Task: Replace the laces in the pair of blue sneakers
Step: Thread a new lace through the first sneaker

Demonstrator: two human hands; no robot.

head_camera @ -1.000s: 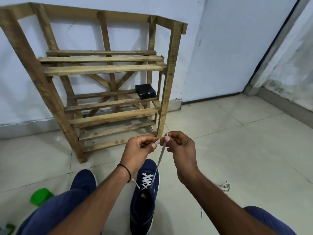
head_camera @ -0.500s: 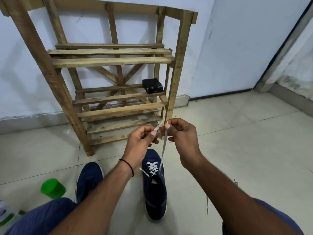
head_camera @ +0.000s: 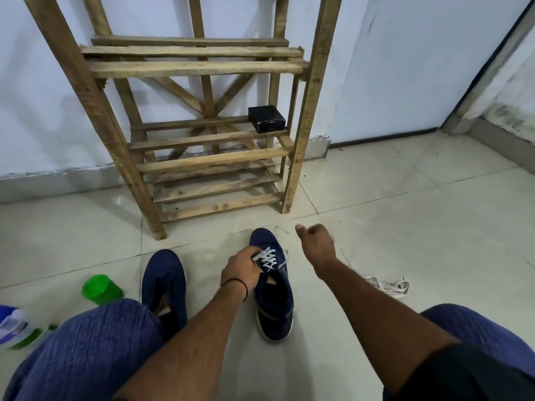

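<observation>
Lacing step. Sneaker (head_camera: 273, 287) on floor (head_camera: 376, 212); my left hand (head_camera: 241, 267) pinches lace (head_camera: 267, 257) at eyelets. My right hand (head_camera: 315, 240) past toe, curled, blurred: can't tell if holding anything. Next: pull slack even, then second sneaker (head_camera: 163, 282), unlaced.

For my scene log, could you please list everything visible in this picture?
laced sneaker: one, navy, floor centre
second sneaker: one, navy, left of it
white lace: one, white, threaded through the laced sneaker
loose lace bundle: one, whitish, floor at right
wooden rack: one, light brown, against the wall
black box: one, black, right end of a rack shelf
green cup: one, green, floor at left
bottle: one, white and blue, left edge, cut off
left hand: one, fingers curled on the white lace
right hand: one, blurred, above the floor beyond the toe
</observation>
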